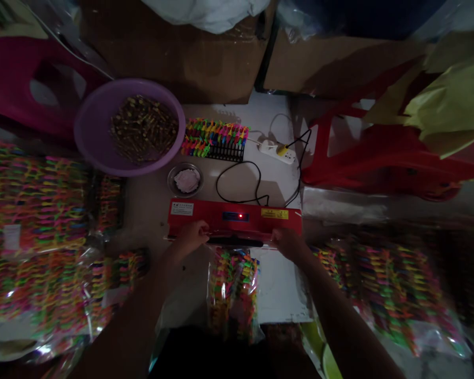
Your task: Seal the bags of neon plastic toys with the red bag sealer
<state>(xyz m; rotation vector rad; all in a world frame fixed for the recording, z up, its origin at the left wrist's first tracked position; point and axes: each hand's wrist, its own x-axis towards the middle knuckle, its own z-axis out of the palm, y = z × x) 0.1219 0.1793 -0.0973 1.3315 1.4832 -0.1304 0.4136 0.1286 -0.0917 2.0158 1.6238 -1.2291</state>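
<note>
A red bag sealer [209, 216] with a lit red lamp lies across the white tabletop in front of me. A clear plastic bag [234, 295] of small brightly coloured plastic pieces extends from the sealer's dark front bar [237, 241] towards my body. My left hand [190, 238] is closed at the left end of the bar, its fingers pinching the film edge of the bag's mouth. At the right end my right hand [287, 243] is closed too, seemingly on the other corner of the film; its fingertips are partly hidden.
Behind the sealer are a small dish [185, 180], a black rack [226, 151] with coloured pieces, and a power strip [277, 151] with cables. A purple basin [90, 129] holds brass-coloured pieces. Filled bags [43, 210] lie left, more bags [387, 284] right, beside a red stool [351, 163].
</note>
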